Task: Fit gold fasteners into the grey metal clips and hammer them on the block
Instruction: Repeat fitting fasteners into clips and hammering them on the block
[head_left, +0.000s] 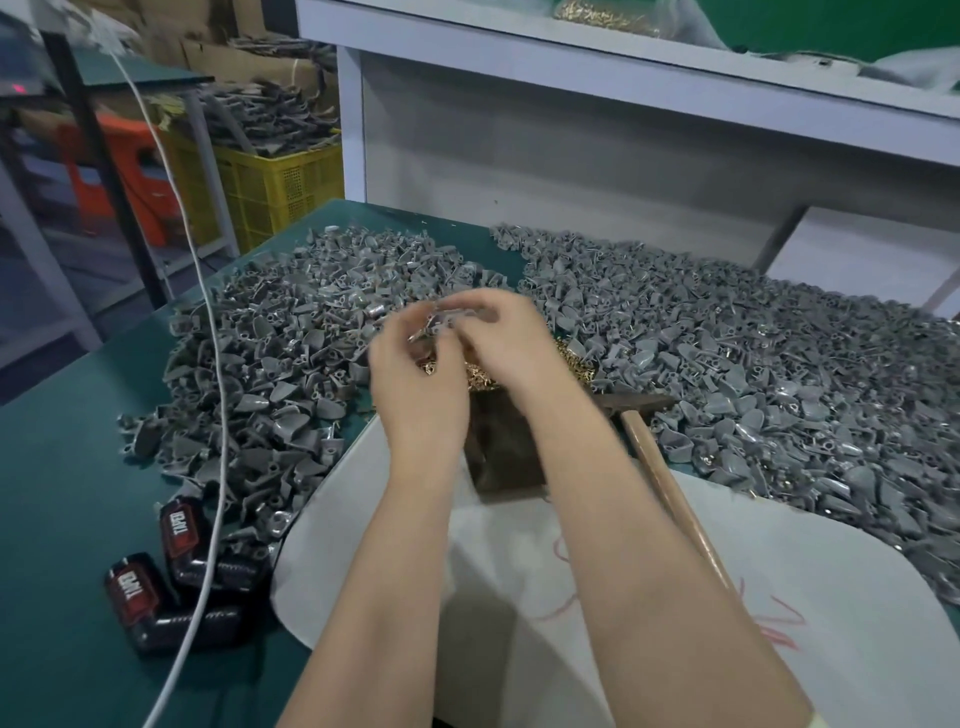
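Head view: two bare forearms reached from the near edge toward the table's middle.
Room: a white bench (571, 130) stood across the far side, and a yellow crate (280, 187) and an orange stool (114, 171) sat far left on the floor.
Surface: a green table (62, 467) carried everything.
Grey metal clips: they lay in a left heap (270, 332) and a wider right heap (753, 353), with a narrow gap at the far end.
White sheet (649, 597): it covered the near middle.
Cable (218, 415): white, it crossed the left heap toward the near edge.
Hammer (675, 499): its wooden handle ran near-right on the sheet, with the head just right of the block.
Block (506, 452): dark, it stood at the sheet's far end between the wrists.
Left hand (415, 384): its fingers were curled and pinched a grey clip (441, 319).
Right hand (511, 338): its curled fingertips met the same clip; blur hid anything else it held.
Packs (182, 530): two, black and red, lay near left.
Gold fasteners (480, 376): a small heap lay just beyond the block, under the hands.
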